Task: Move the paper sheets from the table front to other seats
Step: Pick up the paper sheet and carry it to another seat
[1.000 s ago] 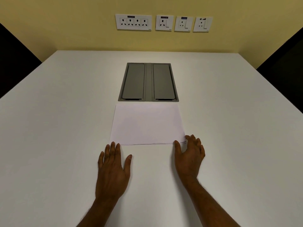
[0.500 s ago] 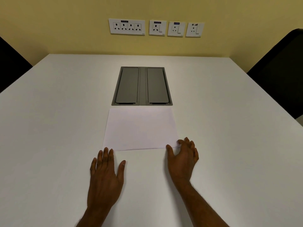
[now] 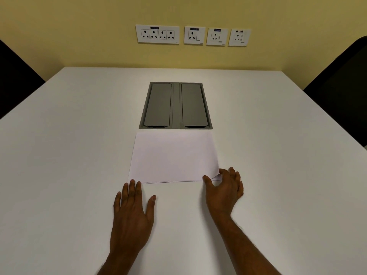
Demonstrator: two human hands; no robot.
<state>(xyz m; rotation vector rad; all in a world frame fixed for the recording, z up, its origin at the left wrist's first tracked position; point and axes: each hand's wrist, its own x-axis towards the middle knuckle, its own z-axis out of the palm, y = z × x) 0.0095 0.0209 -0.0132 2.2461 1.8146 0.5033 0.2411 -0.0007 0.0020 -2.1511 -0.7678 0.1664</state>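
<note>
The paper sheets (image 3: pixel 172 155), plain white and blank, lie in a thin stack on the white surface (image 3: pixel 69 155) just beyond both sets of fingers. How many sheets there are cannot be counted from the edges. The right hand (image 3: pixel 224 191) pinches the near right corner, which curls up, partly hidden by the thumb. The left hand (image 3: pixel 132 217) lies flat with its fingers straight and tips at the near left corner. Past the stack sits one grey hatch (image 3: pixel 175 106) with two lids.

A grey cable box (image 3: pixel 175 106) with 2 lids lies before 4 white socket plates (image 3: pixel 157 34) on the yellow wall (image 3: pixel 79 26).
</note>
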